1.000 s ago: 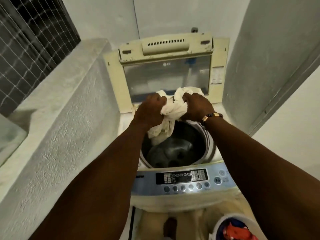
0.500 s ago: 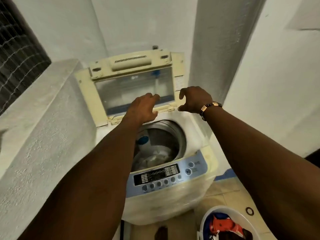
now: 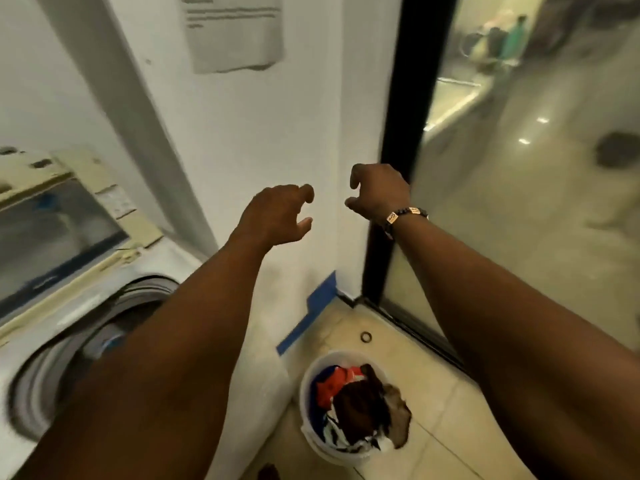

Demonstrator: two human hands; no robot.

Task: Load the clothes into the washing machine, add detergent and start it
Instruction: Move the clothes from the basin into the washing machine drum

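I see both hands raised before a white wall, holding nothing: my left hand and right hand hang with fingers loosely curled. The washer sits at left, lid up. Clothes fill a white bucket on the near floor.

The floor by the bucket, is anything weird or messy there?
A little. A small dark ring lies loose on the tiles, apart from the white bucket. Blue tape runs along the wall's base. The clothes are heaped above the bucket's rim, but none have spilled.
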